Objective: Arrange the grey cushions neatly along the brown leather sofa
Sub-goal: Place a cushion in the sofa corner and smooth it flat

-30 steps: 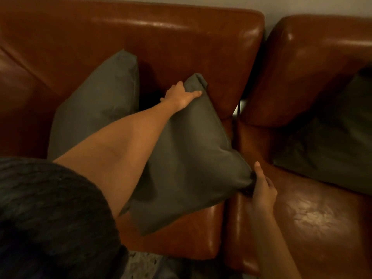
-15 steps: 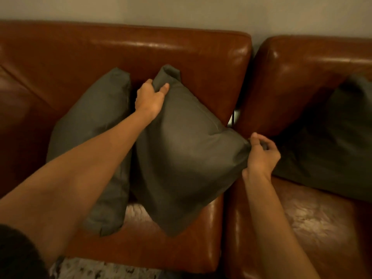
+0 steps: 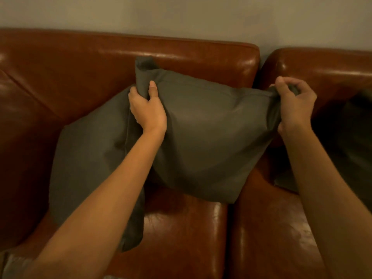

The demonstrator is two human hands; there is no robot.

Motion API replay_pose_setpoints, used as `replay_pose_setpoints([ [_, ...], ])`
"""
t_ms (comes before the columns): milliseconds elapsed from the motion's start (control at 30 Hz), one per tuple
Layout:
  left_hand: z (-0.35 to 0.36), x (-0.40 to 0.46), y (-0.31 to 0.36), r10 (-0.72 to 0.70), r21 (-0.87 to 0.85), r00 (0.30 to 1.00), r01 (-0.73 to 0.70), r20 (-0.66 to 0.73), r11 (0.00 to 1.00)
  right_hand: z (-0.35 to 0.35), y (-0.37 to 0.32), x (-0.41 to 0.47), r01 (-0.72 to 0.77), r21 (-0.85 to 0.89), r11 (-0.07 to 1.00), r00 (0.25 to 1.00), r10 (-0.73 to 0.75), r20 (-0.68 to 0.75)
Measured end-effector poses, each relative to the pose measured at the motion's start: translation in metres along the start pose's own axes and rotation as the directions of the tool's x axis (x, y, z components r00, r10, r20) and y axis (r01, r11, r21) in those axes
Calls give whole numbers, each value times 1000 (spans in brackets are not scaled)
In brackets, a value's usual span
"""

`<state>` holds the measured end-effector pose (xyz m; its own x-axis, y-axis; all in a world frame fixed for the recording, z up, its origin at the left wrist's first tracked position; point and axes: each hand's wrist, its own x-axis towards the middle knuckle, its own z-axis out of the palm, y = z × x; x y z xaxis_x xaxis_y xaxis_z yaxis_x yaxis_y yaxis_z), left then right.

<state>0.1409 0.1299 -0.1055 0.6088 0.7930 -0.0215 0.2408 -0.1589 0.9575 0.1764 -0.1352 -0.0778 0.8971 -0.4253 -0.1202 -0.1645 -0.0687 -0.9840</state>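
Note:
A grey cushion [image 3: 211, 133] hangs upright in front of the backrest of the brown leather sofa [image 3: 80, 61], its lower edge just above the seat. My left hand [image 3: 148, 109] grips its top left corner, thumb on the front. My right hand [image 3: 295, 101] pinches its top right corner. A second grey cushion [image 3: 90, 158] leans against the backrest on the left, partly behind the held one and my left forearm. A third grey cushion [image 3: 354, 141] lies on the right sofa section, mostly in shadow.
The sofa has two sections with a gap [image 3: 231, 228] between their seat pads. A grey wall [image 3: 181, 15] rises behind the backrest. A patch of pale floor [image 3: 12, 266] shows at the bottom left.
Both hands have lifted the cushion and turned it from a tilted diamond to level and upright. My right hand rose from the seat gap to backrest height.

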Motion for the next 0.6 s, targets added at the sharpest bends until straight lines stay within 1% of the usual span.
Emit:
replay_pose_setpoints([
  [100, 0, -9, 0, 28, -51, 996, -32, -81, 998, 5, -1, 15, 48, -16, 999, 998, -47, 52],
  [167, 6, -12, 4, -4, 7, 997, 4, -77, 1000, 4, 4, 25, 33, -51, 998, 997, -30, 65],
  [267, 13, -12, 12, -109, 119, 994, 110, -12, 987, 2, 6, 29, -18, -143, 990, 998, 25, 49],
  [333, 10, -12, 14, -152, 128, 987, 144, 51, 981, 0, 3, 27, -44, -160, 986, 998, 52, 45],
  [400, 1, -11, 12, -163, 102, 977, 150, 136, 983, -2, -1, 23, -60, -148, 987, 997, 65, 30],
  [433, -6, -11, 11, -158, 80, 971, 145, 179, 986, -4, -4, 17, -42, -151, 988, 999, 44, 11],
  [500, -23, -12, 8, -130, 47, 956, 122, 263, 991, -5, -9, 2, 56, -182, 982, 997, -65, -43],
  [567, -42, -13, 5, -87, 69, 950, 69, 301, 995, -4, -15, -19, 206, -237, 949, 972, -226, -58],
  [600, -52, -12, 4, -50, 99, 951, 21, 304, 995, -2, -18, -29, 288, -269, 919, 950, -309, -38],
])
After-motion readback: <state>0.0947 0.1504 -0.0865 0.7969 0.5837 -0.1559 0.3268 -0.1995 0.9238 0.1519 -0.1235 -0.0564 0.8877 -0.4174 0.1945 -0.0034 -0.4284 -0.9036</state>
